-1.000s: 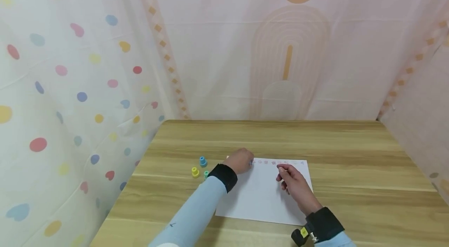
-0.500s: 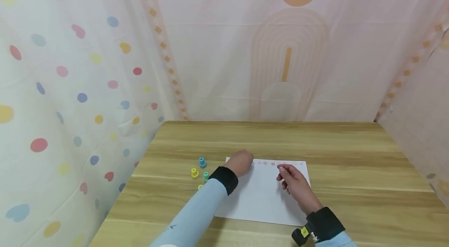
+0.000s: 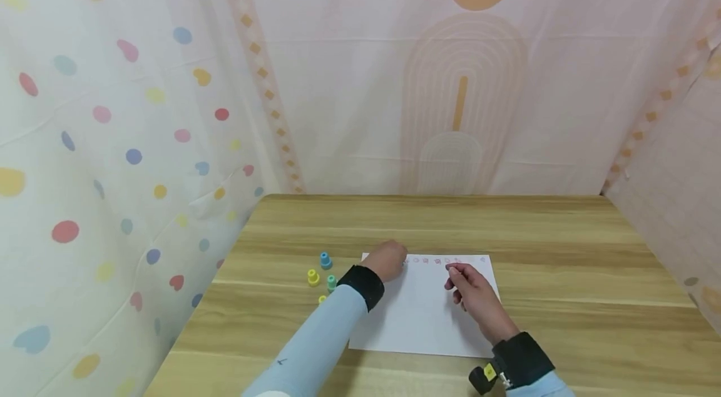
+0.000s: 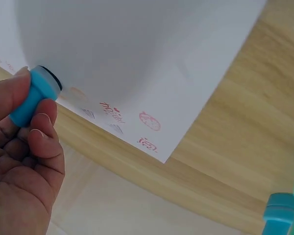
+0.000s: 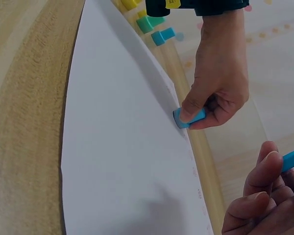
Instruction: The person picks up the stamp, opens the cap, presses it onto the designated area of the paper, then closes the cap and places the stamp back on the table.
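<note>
My left hand [image 3: 385, 260] is at the far left part of a white sheet of paper [image 3: 417, 315]. Its thumb and fingers pinch a blue toy stamp [image 4: 34, 93], whose dark-rimmed end faces the sheet. Small red and purple prints [image 4: 149, 120] line the paper's far edge, close to this stamp. Over the right side of the sheet is my right hand [image 3: 475, 303], its fingers curled. Between thumb and fingertips it holds a small blue piece [image 5: 291, 160], seen only in part at the edge of the right wrist view.
Left of the paper stand several more stamps: a blue stamp [image 3: 325, 260], a yellow stamp [image 3: 313, 277] and a green stamp [image 3: 332, 283] among them. The wooden table [image 3: 563, 259] ends at a patterned curtain [image 3: 349, 103] behind.
Both hands stay almost where they were and keep their grips. The paper has shifted slightly, its near right corner a little farther from me. The head view has tilted slightly.
</note>
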Demonstrator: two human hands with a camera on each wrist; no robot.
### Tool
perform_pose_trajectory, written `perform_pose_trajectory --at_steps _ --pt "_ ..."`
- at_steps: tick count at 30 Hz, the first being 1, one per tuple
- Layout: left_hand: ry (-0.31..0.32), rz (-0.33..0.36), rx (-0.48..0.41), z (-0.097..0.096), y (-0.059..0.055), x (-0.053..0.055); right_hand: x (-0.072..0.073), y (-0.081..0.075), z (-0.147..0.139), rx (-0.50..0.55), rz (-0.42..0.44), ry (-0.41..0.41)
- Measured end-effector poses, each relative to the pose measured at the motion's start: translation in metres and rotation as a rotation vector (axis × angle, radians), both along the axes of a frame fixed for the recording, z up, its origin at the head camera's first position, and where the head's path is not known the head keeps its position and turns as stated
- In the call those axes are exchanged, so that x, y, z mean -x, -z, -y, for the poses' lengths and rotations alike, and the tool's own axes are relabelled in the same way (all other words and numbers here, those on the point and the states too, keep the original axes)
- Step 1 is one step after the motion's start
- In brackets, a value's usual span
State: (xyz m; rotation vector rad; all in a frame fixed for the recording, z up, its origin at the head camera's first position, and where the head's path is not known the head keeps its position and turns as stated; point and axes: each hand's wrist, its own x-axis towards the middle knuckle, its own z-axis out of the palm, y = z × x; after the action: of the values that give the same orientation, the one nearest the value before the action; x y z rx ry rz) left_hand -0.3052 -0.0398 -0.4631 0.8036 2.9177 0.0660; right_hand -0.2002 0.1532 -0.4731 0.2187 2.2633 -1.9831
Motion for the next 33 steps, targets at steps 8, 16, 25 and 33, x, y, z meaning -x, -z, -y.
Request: perform_pose_trajectory --at_steps 8,16,25,33 --pt "0.006 0.007 -0.003 0.002 -0.001 0.007 0.002 -0.001 -0.002 0.003 -0.005 -0.008" --pt "0.015 0.004 -0.056 0.008 0.005 0.008 0.003 0.000 -0.004 0.009 -0.003 -0.007" --pt "0.034 0.011 -0.046 0.008 0.004 0.017 0.005 -0.001 -0.006 0.016 0.009 -0.011" --pt "0.035 0.028 -0.198 0.012 -0.013 0.026 0.008 -0.001 -0.007 0.011 0.005 -0.008"
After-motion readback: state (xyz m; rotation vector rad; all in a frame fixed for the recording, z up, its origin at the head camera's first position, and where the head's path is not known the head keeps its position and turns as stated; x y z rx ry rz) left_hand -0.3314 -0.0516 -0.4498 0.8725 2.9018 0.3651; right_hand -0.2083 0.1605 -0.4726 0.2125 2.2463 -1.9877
